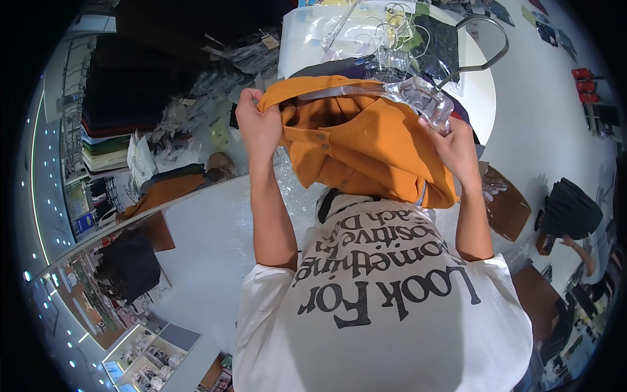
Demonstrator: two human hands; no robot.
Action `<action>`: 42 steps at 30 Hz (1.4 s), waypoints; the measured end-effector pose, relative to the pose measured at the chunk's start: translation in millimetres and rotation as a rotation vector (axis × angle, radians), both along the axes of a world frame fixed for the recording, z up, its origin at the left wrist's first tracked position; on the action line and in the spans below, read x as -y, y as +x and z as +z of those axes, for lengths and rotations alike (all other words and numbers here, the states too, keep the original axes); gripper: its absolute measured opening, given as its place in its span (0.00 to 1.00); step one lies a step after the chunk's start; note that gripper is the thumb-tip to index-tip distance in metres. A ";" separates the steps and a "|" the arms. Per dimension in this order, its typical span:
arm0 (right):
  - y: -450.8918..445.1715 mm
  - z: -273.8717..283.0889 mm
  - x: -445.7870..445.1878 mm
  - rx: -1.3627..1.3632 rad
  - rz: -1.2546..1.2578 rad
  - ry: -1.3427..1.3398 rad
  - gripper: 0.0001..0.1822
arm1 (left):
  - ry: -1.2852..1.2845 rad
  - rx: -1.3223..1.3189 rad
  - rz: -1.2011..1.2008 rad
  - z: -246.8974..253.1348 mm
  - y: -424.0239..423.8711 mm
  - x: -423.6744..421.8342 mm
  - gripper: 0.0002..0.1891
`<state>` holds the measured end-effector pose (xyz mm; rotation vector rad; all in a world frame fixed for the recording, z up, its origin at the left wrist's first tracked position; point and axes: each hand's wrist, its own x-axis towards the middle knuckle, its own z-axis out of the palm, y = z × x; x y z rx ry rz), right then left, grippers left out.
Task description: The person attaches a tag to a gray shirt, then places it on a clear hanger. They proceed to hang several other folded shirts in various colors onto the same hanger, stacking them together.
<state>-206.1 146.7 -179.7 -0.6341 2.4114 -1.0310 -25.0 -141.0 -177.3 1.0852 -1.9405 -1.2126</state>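
Note:
An orange ribbed cardigan (372, 152) with buttons down its front hangs between my two hands, in front of my chest. My left hand (259, 125) grips its ribbed edge at the left, fingers curled over the knit. A clear plastic hanger (416, 93) with a bent metal hook (504, 46) runs along the top of the cardigan, partly inside it. At the right, my right hand (458, 147) holds the hanger's end, thumb on the clear plastic, beside the cardigan. The far part of the hanger is hidden by the knit.
Beyond the cardigan, a round white table (482, 105) carries dark folded garments (338, 66), clear hangers with metal hooks (401, 34) and a bagged garment (436, 44). Folded clothes (108, 152) are stacked at the left. Brown cardboard (509, 203) lies at right, near another person's arm (583, 255).

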 end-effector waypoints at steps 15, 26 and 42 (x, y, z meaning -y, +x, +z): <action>29.9 17.0 20.6 0.058 0.141 0.025 0.16 | -0.264 0.475 -0.023 41.0 -37.7 -45.1 0.13; 25.1 29.2 28.6 -0.030 0.196 -0.032 0.12 | -0.184 0.574 0.030 44.6 -6.9 -7.4 0.18; 31.5 41.7 41.6 0.014 0.311 0.008 0.20 | -0.205 0.585 0.063 49.5 -8.6 -3.0 0.18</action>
